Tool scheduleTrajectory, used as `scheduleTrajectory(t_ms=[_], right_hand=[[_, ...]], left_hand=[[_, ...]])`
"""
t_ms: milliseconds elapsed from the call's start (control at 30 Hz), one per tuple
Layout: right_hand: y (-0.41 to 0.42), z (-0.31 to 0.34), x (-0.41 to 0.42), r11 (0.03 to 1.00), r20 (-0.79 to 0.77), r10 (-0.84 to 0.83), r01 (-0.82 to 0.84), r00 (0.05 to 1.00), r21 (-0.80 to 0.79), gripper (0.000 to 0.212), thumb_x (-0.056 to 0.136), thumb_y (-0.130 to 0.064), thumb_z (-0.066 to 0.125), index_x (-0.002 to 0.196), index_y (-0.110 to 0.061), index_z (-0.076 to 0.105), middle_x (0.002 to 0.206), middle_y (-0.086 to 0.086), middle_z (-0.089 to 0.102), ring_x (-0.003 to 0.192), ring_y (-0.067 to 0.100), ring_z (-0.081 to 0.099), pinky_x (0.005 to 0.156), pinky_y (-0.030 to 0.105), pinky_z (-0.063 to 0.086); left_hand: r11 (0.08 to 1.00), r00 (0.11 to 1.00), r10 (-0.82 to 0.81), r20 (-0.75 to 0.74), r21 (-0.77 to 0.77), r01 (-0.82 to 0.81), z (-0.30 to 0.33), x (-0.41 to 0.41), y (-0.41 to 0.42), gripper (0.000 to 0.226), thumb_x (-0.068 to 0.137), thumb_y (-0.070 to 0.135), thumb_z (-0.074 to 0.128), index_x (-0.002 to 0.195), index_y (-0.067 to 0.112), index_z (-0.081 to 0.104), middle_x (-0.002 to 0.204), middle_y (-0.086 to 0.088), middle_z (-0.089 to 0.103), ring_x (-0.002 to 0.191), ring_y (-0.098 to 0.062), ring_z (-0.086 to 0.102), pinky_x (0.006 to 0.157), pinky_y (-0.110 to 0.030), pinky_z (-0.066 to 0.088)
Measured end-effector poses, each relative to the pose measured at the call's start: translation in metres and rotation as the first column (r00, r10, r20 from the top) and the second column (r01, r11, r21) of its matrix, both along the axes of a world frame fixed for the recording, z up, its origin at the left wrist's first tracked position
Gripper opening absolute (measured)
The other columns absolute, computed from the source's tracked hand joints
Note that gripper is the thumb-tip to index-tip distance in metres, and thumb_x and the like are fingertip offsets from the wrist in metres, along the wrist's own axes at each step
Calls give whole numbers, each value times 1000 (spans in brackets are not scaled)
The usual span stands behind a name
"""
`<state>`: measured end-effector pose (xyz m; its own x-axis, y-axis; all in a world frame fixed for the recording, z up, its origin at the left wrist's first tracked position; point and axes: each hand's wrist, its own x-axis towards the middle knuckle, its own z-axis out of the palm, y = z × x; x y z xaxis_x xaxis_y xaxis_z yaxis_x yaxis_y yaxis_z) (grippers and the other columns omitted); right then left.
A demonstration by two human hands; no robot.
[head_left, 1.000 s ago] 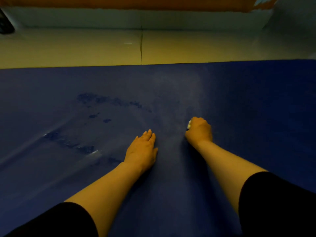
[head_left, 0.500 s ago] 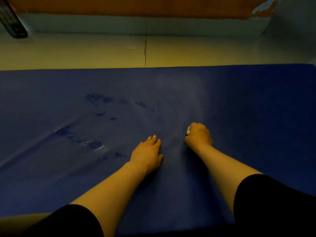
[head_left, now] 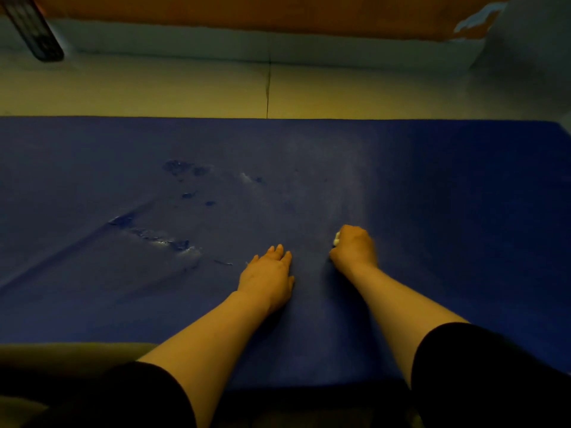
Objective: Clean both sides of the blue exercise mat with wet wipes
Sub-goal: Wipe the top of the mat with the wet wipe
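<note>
Single head-worn wide-angle view, looking forward and steeply down from close above the blue mat (head_left: 432, 196) toward the floor (head_left: 154, 91) and wall base beyond.

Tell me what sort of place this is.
Probably an indoor room, with the work done on the floor: the blue exercise mat lies flat on pale floor tiles, and a white skirting runs under an orange wall.

left hand (head_left: 268, 276) flat on blue mat (head_left: 448, 211), right hand (head_left: 355, 247) gripping wipe (head_left: 336, 239)
</note>
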<state>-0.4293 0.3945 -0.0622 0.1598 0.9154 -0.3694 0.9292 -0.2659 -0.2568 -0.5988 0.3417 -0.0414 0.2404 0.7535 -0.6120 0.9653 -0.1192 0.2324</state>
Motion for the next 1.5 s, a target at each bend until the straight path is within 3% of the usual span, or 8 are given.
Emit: scheduleTrajectory(t_ms=[100, 200, 333, 467, 767, 1000, 1233, 1500], right_hand=[[-19, 3, -41, 983, -64, 184, -184, 981, 4, 23, 85, -14, 59, 106, -5, 56, 115, 14, 54, 102, 33, 56, 82, 34, 47], [-25, 4, -49, 960, -168, 275, -279, 947, 0, 11, 82, -12, 59, 93, -9, 59, 106, 13, 59, 97, 31, 58, 77, 32, 46], [-21, 14, 0, 991, -129, 125, -130, 984, -33, 7, 79, -8, 55, 79, -14, 58, 101, 13, 65, 96, 32, 61, 76, 30, 47], [-30, 21, 9, 994, 94, 100, -95, 991, -47, 25, 88, -10, 51, 112, -4, 58, 120, 17, 56, 109, 35, 56, 87, 36, 47], [-58, 24, -31, 973, -111, 230, -233, 967, -9, 16, 89, -11, 53, 104, -6, 54, 116, 14, 51, 100, 33, 54, 85, 38, 48], [-61, 25, 18, 996, 72, -54, 49, 996, 75, 18, 89, -7, 50, 107, -2, 54, 115, 20, 52, 100, 38, 55, 83, 39, 47], [-84, 25, -55, 967, -162, 253, -248, 954, 50, 16, 86, -6, 54, 102, -6, 56, 112, 14, 51, 97, 33, 55, 82, 39, 49], [-85, 29, 11, 992, 102, -93, 84, 990, 93, 24, 87, -8, 51, 110, -4, 58, 117, 17, 53, 104, 36, 56, 85, 37, 47]], left_hand=[[1000, 1000, 6, 2, 13, -6, 0, 2, -8, 62, 104, 33, 36, 155, 13, 7, 162, -8, -1, 149, -24, 3, 121, -42, 10], [1000, 1000, 7, 16, 9, -7, 3, 1, -12, 62, 103, 33, 38, 155, 14, 9, 162, -7, 2, 149, -23, 5, 120, -42, 12], [999, 1000, -8, 14, -34, 9, 9, -4, -17, 65, 103, 35, 39, 155, 14, 7, 163, -6, -1, 149, -22, 4, 121, -42, 12], [1000, 1000, -13, 14, -9, 13, 10, -6, -26, 62, 105, 35, 35, 155, 14, 5, 162, -6, -3, 149, -22, 1, 121, -41, 9], [1000, 1000, -6, 22, 9, 5, 13, -6, -45, 61, 105, 34, 33, 155, 14, 5, 162, -7, -2, 149, -23, 0, 121, -42, 7], [1000, 999, -12, 45, 13, 11, 14, -12, -53, 61, 105, 35, 33, 155, 14, 5, 162, -6, -4, 149, -23, -1, 121, -42, 5], [999, 999, -4, 38, 36, 3, 14, -10, -64, 59, 105, 33, 33, 155, 14, 8, 162, -9, -1, 149, -24, 1, 121, -43, 6], [999, 999, -19, 34, 50, 18, 16, -14, -71, 59, 106, 36, 30, 155, 15, 5, 162, -7, -3, 149, -24, -1, 121, -42, 5]])
